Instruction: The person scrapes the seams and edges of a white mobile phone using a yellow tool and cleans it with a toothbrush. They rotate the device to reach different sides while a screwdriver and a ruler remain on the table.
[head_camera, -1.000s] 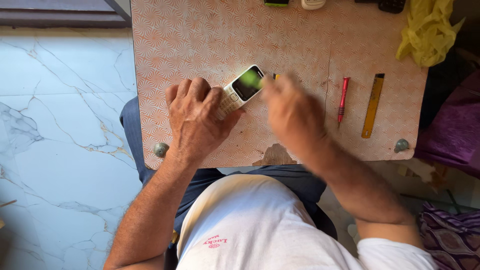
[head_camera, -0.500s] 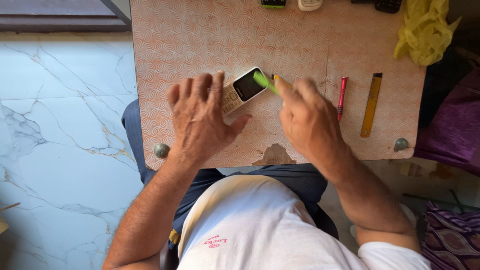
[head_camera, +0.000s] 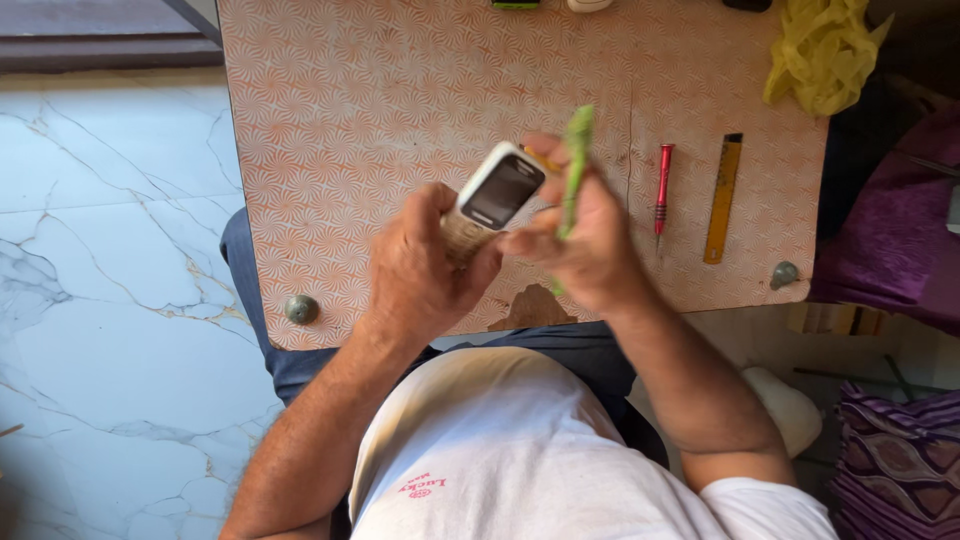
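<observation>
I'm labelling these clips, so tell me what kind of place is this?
Probably a small home or roadside phone repair bench. The left hand holds a keypad phone over a worn patterned table, with a red screwdriver and a yellow ruler laid out on it.

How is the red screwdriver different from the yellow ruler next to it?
The red screwdriver is thin and round with a narrow metal tip, while the yellow ruler is flat and wider. The ruler is also longer than the screwdriver. The screwdriver lies nearer the right hand than the ruler does. Both lie untouched on the patterned table, side by side and pointing nearly the same way.
</observation>
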